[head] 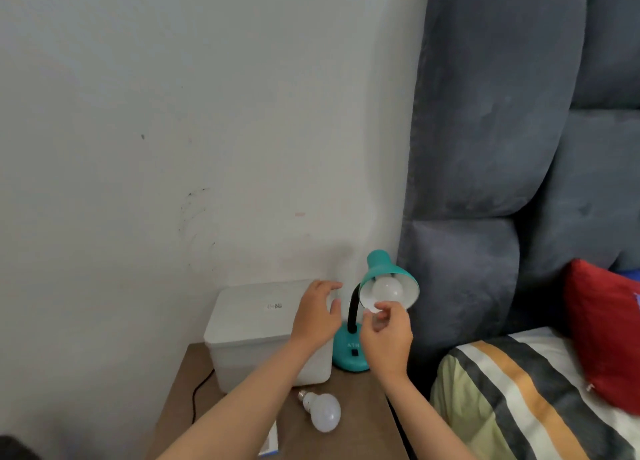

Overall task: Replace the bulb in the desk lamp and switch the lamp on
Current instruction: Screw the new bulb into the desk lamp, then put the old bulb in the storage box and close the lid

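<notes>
1. Head view: right hand [386,340] fingertips near, maybe touching, frosted white bulb [387,289] in teal metal lamp shade [391,272]; grip unclear.
2. Left hand [317,315] open, holding nothing, beside black gooseneck [353,309].
3. Spare white bulb [323,411] lying on brown table [353,425].
4. Steady shade, twist straight, no squeezing.

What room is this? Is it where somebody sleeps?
Most likely a bedroom. There is a padded headboard, a bed with striped bedding and a red pillow, and a small lamp on a bedside table.
</notes>
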The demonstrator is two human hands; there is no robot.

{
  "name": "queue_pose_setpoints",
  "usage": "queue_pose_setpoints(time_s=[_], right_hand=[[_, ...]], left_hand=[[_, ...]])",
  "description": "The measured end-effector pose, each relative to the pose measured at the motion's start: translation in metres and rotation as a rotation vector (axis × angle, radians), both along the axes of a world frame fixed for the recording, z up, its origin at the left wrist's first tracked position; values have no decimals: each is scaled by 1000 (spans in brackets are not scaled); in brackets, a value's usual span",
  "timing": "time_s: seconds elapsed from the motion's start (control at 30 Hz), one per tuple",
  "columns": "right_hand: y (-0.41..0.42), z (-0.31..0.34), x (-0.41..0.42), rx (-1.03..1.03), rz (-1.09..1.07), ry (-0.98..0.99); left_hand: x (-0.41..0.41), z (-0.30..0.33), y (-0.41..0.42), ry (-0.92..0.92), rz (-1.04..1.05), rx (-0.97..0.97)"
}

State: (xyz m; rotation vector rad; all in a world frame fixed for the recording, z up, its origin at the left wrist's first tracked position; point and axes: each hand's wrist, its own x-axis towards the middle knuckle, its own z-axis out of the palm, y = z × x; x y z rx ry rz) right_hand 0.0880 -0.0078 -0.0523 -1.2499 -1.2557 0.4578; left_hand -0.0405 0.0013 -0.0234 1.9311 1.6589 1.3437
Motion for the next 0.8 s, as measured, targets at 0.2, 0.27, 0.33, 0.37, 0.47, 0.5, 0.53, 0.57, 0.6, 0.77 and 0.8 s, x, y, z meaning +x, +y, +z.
queue_pose_setpoints(time_s=[0.2, 0.27, 0.33, 0.37, 0.47, 0.5, 0.53, 0.57, 0.6, 0.77, 0.8], right_hand=[[1, -9, -33, -49, 157, -177], [4, -9, -43, -128, 244, -254], [8, -9, -51, -211, 328, -333], [10, -9, -54, -251, 361, -372], [18, -10, -60, -340, 409, -452], [20, -8, -62, -356, 425, -468], [24, -6, -63, -367, 440, -470], [26, -3, -64, -372, 461, -465], [29, -1, -65, -381, 478, -462], [37, -1, -68, -440, 484, -511], [39, -3, -69, -453, 478, -496]], left_hand=[[-70, -30, -34, 13, 273, -144], [-92, -35, -42, 20, 384, -197], [-114, -39, -46, 57, 478, -261], [-124, -41, -48, 68, 504, -289], [-148, -45, -49, 35, 474, -386], [-154, -46, -49, 20, 439, -408], [-159, -48, -48, 6, 401, -428], [-163, -48, -48, -1, 363, -445], [-166, -48, -47, -3, 335, -457], [-170, -43, -46, -30, 305, -428], [-170, -41, -46, -48, 309, -417]])
